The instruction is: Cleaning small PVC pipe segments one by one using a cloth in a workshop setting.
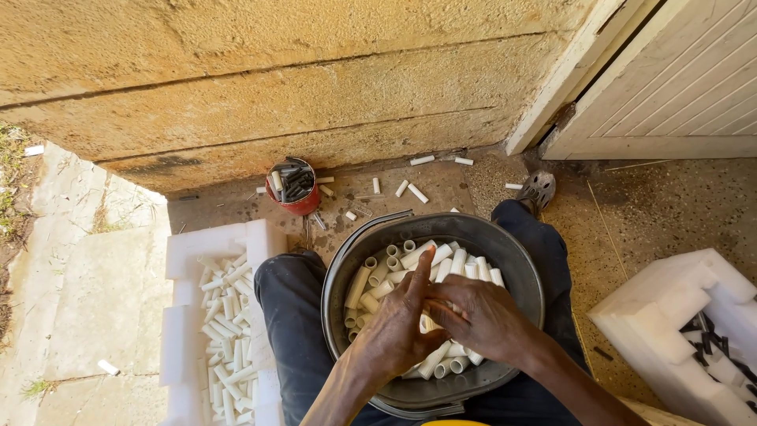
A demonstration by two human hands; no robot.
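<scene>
A grey metal bucket (520, 272) sits between my knees, filled with several short white plastic tubes (378, 276). Both hands meet over its middle. My left hand (402, 315) and my right hand (481, 315) are closed together around a small white tube piece (430, 322), which is mostly hidden by the fingers. My left index finger points up toward the bucket's far side.
A white foam tray (185, 252) at my left holds several more white tubes. A red can (293, 189) of dark metal pieces stands by the yellow wall. Another foam block (670, 308) with dark parts lies at the right. Loose tubes scatter on the floor near a white door.
</scene>
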